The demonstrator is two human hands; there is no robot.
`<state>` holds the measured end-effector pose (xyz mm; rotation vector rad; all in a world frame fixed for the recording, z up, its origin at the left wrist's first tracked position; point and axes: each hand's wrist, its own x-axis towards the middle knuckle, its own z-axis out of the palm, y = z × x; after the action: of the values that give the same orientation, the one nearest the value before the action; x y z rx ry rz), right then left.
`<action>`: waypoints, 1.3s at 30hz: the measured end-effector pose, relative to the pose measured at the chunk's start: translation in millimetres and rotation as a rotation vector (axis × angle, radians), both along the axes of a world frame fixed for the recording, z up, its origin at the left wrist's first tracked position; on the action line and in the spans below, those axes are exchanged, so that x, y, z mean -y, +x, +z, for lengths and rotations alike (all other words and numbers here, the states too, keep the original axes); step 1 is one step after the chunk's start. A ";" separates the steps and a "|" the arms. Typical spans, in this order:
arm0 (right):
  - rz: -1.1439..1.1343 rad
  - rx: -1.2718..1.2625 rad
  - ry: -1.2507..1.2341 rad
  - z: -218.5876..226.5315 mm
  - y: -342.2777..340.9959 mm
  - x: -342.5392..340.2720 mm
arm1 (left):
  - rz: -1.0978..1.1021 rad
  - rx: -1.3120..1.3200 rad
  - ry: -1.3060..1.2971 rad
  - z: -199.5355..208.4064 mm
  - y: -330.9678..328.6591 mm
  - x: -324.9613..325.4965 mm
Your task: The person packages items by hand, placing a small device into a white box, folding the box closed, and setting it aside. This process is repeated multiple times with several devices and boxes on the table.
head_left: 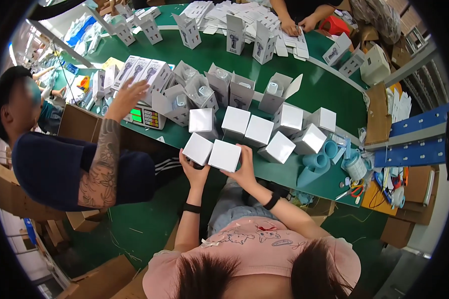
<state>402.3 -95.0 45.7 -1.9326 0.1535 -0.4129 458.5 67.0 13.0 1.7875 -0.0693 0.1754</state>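
Observation:
At the near edge of the green table, two closed white boxes stand side by side, touching or nearly so. My left hand [195,172] grips the left white box [198,149] from its near left side. Against the right side of the right white box [225,155], my right hand [243,168] is closed with fingers and thumb. Just beyond stands a third closed box [202,120], with more closed white boxes [258,130] to its right. Behind these are open cartons [218,82] with their flaps up and clear-wrapped items inside.
A coworker's hand [129,97] reaches over printed boxes [142,72] beside a scale [147,117] at left. Another person's hands [297,26] work among flat cartons [244,17] at the far side. Teal cylinders [317,160] and orange-handled scissors [356,190] lie at right.

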 end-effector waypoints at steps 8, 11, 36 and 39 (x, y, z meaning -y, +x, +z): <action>-0.236 0.019 -0.068 -36.5 35.2 -22.3 | -0.009 -0.013 -0.053 -18.6 28.2 -0.6; -0.274 -0.037 -0.092 -35.5 36.3 -31.8 | 0.030 -0.047 -0.034 -28.7 32.8 -6.5; -0.086 -0.366 -0.087 104.9 150.0 265.9 | -0.345 0.707 0.027 120.3 -73.9 171.1; -0.021 -0.221 -0.315 172.0 130.0 275.1 | -0.248 0.634 -0.064 140.1 -78.8 188.4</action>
<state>532.3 -370.2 217.7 -2.2879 0.2657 -0.2456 379.7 -121.4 153.1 1.5837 -0.7250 0.5513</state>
